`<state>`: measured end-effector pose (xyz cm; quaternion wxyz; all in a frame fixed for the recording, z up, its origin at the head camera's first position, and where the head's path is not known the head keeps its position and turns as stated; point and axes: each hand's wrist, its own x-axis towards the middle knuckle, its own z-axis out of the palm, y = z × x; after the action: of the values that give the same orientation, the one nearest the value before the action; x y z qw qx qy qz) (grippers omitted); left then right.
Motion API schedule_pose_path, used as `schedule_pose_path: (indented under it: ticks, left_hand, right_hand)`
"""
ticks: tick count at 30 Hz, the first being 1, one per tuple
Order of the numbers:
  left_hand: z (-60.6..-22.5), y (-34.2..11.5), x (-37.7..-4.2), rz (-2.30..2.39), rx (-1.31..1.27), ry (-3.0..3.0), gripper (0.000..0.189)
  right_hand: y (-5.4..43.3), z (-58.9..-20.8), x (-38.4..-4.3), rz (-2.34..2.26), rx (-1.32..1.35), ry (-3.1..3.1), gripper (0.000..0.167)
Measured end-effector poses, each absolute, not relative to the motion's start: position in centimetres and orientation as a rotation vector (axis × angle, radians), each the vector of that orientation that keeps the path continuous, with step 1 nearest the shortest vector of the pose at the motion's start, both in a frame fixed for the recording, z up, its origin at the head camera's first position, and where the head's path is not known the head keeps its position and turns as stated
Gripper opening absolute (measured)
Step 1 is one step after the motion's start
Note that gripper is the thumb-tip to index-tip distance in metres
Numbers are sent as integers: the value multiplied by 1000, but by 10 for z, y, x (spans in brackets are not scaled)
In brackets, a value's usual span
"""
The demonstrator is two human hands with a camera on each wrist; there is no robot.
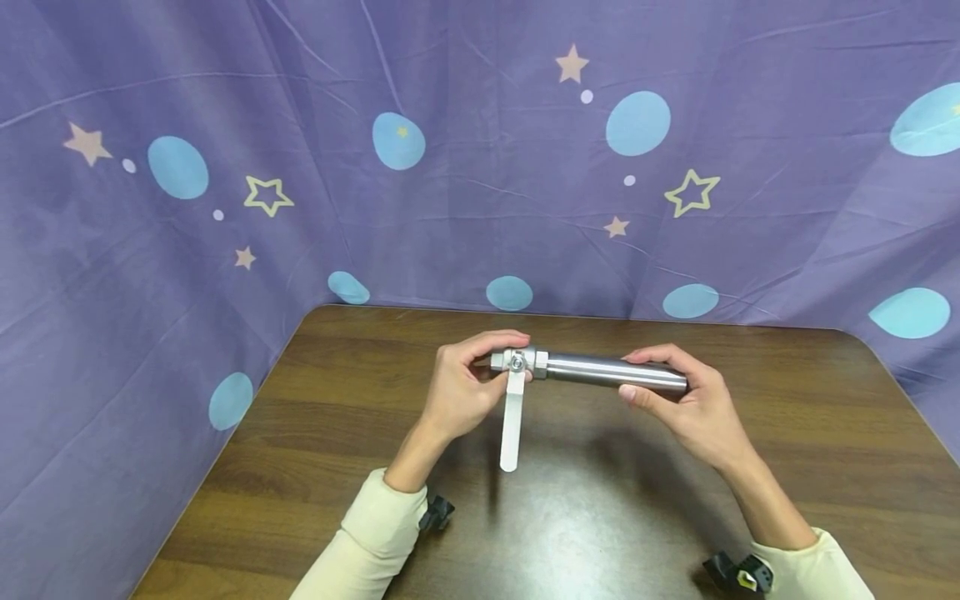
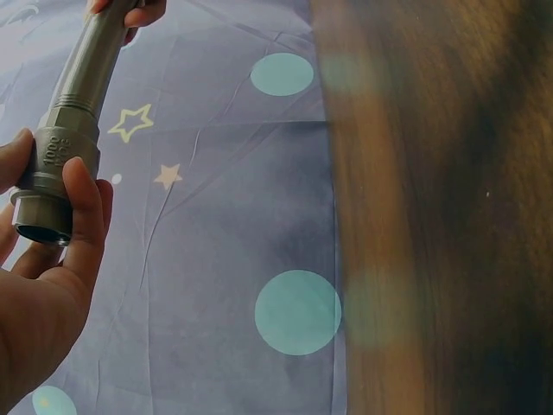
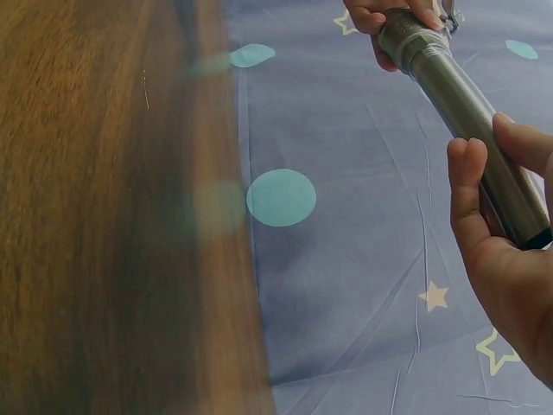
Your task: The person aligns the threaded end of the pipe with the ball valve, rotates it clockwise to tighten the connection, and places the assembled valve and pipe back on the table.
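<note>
A metal ball valve (image 1: 533, 360) joined end to end with a steel pipe (image 1: 588, 368) is held level above the table. My left hand (image 1: 467, 385) grips the valve body, thumb and fingers on opposite sides of it. From the valve a flat white lever handle (image 1: 512, 429) points down toward me, square to the pipe. Around the pipe's far right end my right hand (image 1: 701, 408) curls its thumb and fingers. The left wrist view shows the valve's open threaded end (image 2: 43, 226) and raised lettering on its body. In the right wrist view the pipe (image 3: 467, 108) meets the valve.
Beneath both hands lies a brown wood-grain table (image 1: 315, 467) with rounded far corners. A purple curtain (image 1: 480, 208) with stars and blue dots hangs behind it and along the left side. Black wrist mounts (image 1: 437, 513) sit at both cuffs.
</note>
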<state>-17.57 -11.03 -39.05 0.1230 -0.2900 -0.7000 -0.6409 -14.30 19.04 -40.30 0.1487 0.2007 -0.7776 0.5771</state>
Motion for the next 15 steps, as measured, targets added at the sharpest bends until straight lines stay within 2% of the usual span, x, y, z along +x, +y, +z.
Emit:
schedule_pose_path:
  ticks: [11,15]
  left_hand:
    - [-391,-110,-175,-1856,-849,-2044,36]
    - [-391,-110,-175,-1851,-857,-2042,36]
  right_hand:
    - [191,-404,-143,1754,576,-2216,33]
    - [190,-405,-144,1920,590,-2116,32]
